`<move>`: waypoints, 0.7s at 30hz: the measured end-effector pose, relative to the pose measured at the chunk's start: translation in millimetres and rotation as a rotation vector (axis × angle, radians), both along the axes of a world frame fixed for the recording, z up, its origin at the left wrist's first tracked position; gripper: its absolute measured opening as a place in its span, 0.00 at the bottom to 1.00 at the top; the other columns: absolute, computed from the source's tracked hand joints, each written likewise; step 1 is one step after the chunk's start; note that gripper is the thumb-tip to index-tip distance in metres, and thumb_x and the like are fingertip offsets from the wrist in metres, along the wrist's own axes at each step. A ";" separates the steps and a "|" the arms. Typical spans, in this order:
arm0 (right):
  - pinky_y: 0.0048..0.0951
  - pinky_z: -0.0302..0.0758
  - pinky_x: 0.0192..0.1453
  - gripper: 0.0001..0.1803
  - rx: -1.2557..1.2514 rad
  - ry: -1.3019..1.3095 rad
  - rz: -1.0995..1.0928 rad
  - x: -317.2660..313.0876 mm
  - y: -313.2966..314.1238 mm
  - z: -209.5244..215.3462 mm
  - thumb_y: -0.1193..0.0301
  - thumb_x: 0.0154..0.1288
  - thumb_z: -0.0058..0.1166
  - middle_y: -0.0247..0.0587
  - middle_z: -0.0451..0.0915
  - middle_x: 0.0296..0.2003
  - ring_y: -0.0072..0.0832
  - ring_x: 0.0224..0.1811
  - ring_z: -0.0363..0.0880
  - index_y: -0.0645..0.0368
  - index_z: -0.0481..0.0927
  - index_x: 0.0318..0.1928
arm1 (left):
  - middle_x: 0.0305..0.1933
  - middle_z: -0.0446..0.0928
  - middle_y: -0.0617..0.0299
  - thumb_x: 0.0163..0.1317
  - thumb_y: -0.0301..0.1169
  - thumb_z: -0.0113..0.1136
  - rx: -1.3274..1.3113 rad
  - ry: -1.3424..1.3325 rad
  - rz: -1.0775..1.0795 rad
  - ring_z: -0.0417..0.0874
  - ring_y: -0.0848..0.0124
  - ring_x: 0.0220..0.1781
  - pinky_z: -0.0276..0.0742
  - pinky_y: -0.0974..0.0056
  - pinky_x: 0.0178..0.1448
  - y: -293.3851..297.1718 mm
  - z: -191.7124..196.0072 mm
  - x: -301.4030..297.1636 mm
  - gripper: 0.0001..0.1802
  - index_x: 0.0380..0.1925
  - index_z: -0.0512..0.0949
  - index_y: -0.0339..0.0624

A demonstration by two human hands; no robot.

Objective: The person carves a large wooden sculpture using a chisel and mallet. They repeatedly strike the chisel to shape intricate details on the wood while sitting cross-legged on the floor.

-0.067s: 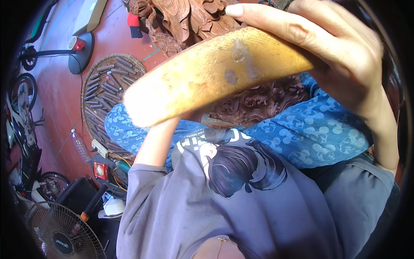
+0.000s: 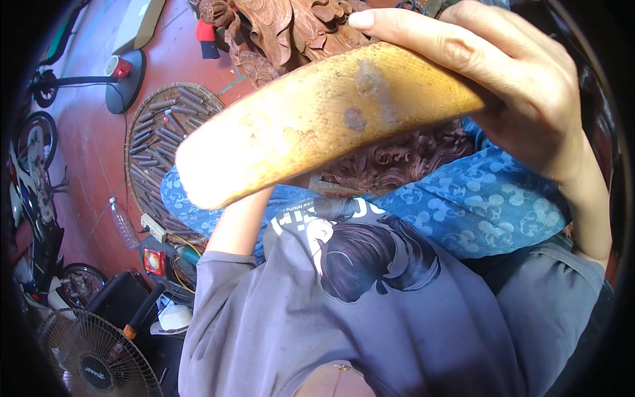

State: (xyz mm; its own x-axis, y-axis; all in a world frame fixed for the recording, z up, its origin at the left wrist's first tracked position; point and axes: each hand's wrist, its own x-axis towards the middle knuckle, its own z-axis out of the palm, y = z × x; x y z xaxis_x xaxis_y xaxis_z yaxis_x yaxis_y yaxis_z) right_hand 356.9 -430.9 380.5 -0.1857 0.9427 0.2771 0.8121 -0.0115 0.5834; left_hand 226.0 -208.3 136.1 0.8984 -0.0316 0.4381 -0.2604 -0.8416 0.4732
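Note:
A thick, slightly curved yellow wooden mallet (image 2: 317, 122) with dark worn spots crosses the upper middle of the view, close to me. My right hand (image 2: 509, 73) is closed round its right end, with the forefinger stretched along the top edge. Below the mallet's left end my left forearm (image 2: 245, 221) shows, but the mallet hides the left hand. Behind it rises a reddish-brown wood carving (image 2: 284, 30) with deep folds. More carved wood (image 2: 403, 155) with curling relief shows beneath the mallet, beside the blue patterned cloth (image 2: 476, 198) over my legs.
A round woven tray (image 2: 129, 169) full of carving chisels (image 2: 165, 142) lies on the red tiled floor at left. Nearby are a plastic bottle (image 2: 122, 221), a power strip (image 2: 153, 227), a red cup (image 2: 118, 67), a fan (image 2: 96, 360) and a motorbike (image 2: 40, 205).
The mallet's left end has swung a little down and to the left. My right hand has shifted slightly with it, keeping its grip.

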 end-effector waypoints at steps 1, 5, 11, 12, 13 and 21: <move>0.20 0.59 0.17 0.23 -0.023 0.000 -0.013 -0.3 -1.9 -0.8 0.72 0.50 0.58 0.25 0.64 0.19 0.16 0.16 0.59 0.49 0.86 0.50 | 0.49 0.77 0.57 0.66 0.32 0.57 -0.050 0.016 -0.008 0.78 0.64 0.51 0.73 0.60 0.54 -0.6 0.0 -0.2 0.13 0.48 0.74 0.42; 0.26 0.71 0.33 0.24 -0.091 0.393 -0.216 -10.1 -1.6 6.9 0.74 0.52 0.59 0.35 0.74 0.30 0.27 0.30 0.73 0.52 0.84 0.53 | 0.54 0.76 0.56 0.67 0.31 0.56 -0.376 0.102 -0.064 0.77 0.65 0.54 0.73 0.61 0.57 -6.3 -4.7 1.1 0.15 0.52 0.72 0.41; 0.29 0.74 0.34 0.27 -0.069 0.481 -0.260 -8.6 1.1 11.8 0.77 0.48 0.58 0.40 0.78 0.30 0.33 0.32 0.79 0.52 0.84 0.53 | 0.61 0.74 0.54 0.68 0.30 0.54 -0.874 0.271 -0.148 0.76 0.67 0.60 0.72 0.64 0.61 3.1 0.2 -4.9 0.18 0.56 0.68 0.38; 0.29 0.75 0.35 0.27 -0.054 0.552 -0.267 -5.5 -1.8 12.6 0.76 0.48 0.58 0.41 0.79 0.31 0.34 0.33 0.80 0.53 0.83 0.54 | 0.58 0.75 0.53 0.68 0.29 0.56 -0.659 0.178 -0.135 0.78 0.68 0.57 0.75 0.65 0.57 5.4 15.4 -2.3 0.14 0.51 0.70 0.38; 0.30 0.75 0.36 0.28 -0.051 0.620 -0.279 -0.5 -5.5 12.0 0.76 0.47 0.59 0.42 0.79 0.32 0.36 0.34 0.80 0.54 0.82 0.54 | 0.55 0.77 0.52 0.67 0.28 0.57 -0.456 0.084 -0.123 0.80 0.69 0.54 0.77 0.66 0.54 5.6 28.8 2.2 0.10 0.45 0.72 0.37; 0.35 0.70 0.32 0.20 -0.064 0.745 -0.307 19.4 -59.0 27.0 0.74 0.41 0.66 0.43 0.77 0.28 0.39 0.28 0.74 0.64 0.82 0.39 | 0.23 0.81 0.55 0.61 0.28 0.58 -0.935 0.311 -0.076 0.84 0.72 0.29 0.78 0.68 0.32 29.0 131.9 -2.2 0.10 0.22 0.74 0.37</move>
